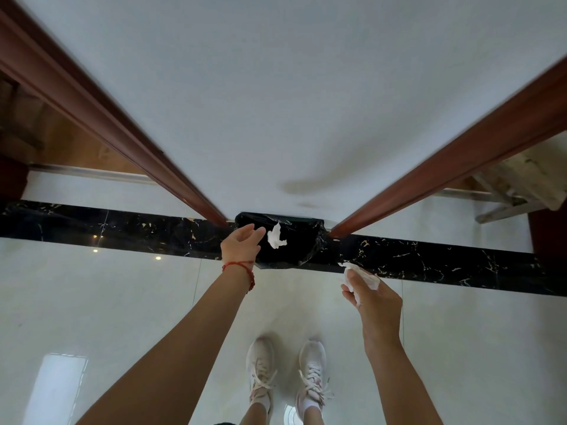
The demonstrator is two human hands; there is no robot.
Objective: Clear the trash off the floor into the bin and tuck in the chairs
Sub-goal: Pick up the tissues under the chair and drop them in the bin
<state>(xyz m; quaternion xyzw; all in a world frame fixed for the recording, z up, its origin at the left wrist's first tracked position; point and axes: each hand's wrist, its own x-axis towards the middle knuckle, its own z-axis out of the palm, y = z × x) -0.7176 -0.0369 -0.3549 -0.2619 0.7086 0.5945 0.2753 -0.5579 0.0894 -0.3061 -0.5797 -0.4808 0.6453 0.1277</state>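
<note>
A bin lined with a black plastic bag (306, 240) stands on the floor against the white wall, between two door frames. A crumpled white tissue (276, 237) is over the bin's opening, just off my left fingertips. My left hand (241, 245) hovers at the bin's left rim with fingers loosely spread and nothing in them; a red string bracelet is on that wrist. My right hand (372, 297), to the right of the bin and nearer to me, pinches a second white tissue (360, 276).
A black marble strip (122, 231) crosses the glossy pale floor under the bin. Red-brown wooden door frames (101, 115) rise left and right (460, 157) of the wall. A pale wooden stool (515, 185) sits beyond the right doorway. My white sneakers (287, 372) stand below.
</note>
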